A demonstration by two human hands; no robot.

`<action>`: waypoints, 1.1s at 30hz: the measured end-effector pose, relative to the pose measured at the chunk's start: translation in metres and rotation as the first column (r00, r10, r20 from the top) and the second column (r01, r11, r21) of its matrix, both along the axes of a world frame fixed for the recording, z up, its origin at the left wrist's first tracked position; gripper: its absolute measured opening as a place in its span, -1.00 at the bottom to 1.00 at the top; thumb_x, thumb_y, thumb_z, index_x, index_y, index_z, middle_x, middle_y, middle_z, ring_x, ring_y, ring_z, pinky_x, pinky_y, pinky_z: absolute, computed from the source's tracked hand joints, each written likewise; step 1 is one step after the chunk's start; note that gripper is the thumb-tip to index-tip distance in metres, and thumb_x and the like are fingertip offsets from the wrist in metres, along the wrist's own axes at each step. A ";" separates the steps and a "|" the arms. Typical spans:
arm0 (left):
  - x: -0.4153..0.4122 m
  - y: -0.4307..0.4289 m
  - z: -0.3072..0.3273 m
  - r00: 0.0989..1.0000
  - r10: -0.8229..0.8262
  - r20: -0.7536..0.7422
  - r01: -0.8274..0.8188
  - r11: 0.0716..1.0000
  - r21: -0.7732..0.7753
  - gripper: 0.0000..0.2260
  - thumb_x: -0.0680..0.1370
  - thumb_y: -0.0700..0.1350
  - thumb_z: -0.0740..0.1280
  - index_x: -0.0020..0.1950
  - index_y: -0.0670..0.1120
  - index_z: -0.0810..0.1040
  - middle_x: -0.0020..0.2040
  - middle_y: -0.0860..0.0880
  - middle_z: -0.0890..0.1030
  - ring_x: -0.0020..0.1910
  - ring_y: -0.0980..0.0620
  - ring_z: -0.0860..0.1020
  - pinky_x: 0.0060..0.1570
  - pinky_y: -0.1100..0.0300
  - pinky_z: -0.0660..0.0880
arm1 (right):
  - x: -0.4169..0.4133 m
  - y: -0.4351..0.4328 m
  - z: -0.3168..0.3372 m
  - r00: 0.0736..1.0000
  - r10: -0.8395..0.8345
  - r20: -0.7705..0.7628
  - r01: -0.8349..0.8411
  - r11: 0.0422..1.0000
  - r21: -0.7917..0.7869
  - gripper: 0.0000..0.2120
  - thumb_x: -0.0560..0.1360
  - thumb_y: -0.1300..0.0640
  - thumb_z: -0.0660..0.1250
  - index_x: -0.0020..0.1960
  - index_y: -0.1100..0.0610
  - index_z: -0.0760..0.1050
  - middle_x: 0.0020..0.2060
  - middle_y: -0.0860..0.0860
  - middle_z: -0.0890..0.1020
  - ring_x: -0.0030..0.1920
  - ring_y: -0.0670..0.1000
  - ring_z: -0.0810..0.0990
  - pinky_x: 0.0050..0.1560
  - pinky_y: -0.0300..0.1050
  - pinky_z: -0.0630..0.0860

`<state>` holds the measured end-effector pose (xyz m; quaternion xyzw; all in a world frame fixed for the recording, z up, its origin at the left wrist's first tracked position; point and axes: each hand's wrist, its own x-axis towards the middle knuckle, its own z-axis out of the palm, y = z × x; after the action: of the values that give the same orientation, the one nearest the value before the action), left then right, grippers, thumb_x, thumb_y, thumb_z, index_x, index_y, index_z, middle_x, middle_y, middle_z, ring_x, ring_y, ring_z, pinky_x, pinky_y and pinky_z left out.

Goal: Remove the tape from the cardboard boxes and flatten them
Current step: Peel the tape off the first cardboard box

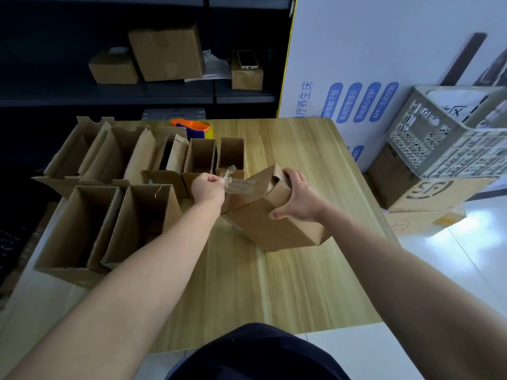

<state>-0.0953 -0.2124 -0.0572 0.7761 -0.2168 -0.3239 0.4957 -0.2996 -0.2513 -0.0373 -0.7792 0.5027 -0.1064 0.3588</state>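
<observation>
Left hand [208,187] is closed in a pinch on a strip of clear tape [238,185], which stretches from its fingertips to the flap of a cardboard box [274,231] just to that hand's right. Right hand [297,198] grips the same box from above, thumb down the near face and fingers curled over the far top edge. The box sits tilted on the wooden table [288,283], between the two hands and under the right palm.

The right fingertips are hidden behind the box's top, and the crumpled free end of the tape above the left knuckles is hard to make out. Beyond and left of the left hand stand open boxes [148,215], some cut off by shadow. An orange and blue tape dispenser [192,127] shows only partly behind them.

Far beyond the right hand, a white panel [356,64] carries blue labels in Chinese, one starting "APP+". A carton [428,193] under a grey crate [450,138] bears a round black logo, partly covered.
</observation>
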 end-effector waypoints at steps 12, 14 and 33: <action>0.034 0.007 -0.001 0.965 0.256 -0.062 -0.260 0.964 -0.056 -0.92 0.52 -0.24 0.34 -0.06 -0.08 0.56 -0.06 -0.04 0.60 -0.03 -0.01 0.59 -0.05 0.17 0.58 | -0.045 -0.010 0.000 0.987 -0.163 -0.004 0.163 0.986 -0.028 0.09 0.13 0.04 0.60 0.48 0.08 0.04 0.22 -0.03 0.26 0.19 0.04 0.37 0.14 -0.04 0.47; 0.038 0.009 -0.003 0.987 0.147 0.063 -0.143 0.988 -0.057 -0.91 0.50 -0.24 0.36 -0.07 -0.05 0.57 -0.05 -0.02 0.60 -0.02 -0.01 0.60 0.01 0.12 0.58 | -0.055 -0.014 0.003 0.979 -0.199 -0.042 0.195 0.978 -0.076 0.09 0.13 0.01 0.60 0.48 0.07 0.04 0.24 -0.01 0.26 0.22 0.06 0.35 0.19 0.02 0.46; -0.025 0.068 -0.105 0.391 -0.919 0.052 0.622 0.305 0.721 -0.67 0.64 -0.17 0.11 0.38 0.02 0.45 0.49 -0.05 0.28 0.46 -0.11 0.24 0.44 0.07 0.16 | -0.053 -0.002 0.003 0.983 -0.056 -0.177 0.004 0.960 -0.280 0.08 0.10 -0.13 0.54 0.45 -0.02 0.01 0.29 -0.02 0.24 0.24 0.00 0.27 0.32 0.04 0.33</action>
<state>-0.1201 -0.1440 -0.1621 0.7238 -0.5699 -0.3819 -0.0737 -0.3524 -0.2533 -0.0341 -0.8206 0.5254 -0.1092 0.1965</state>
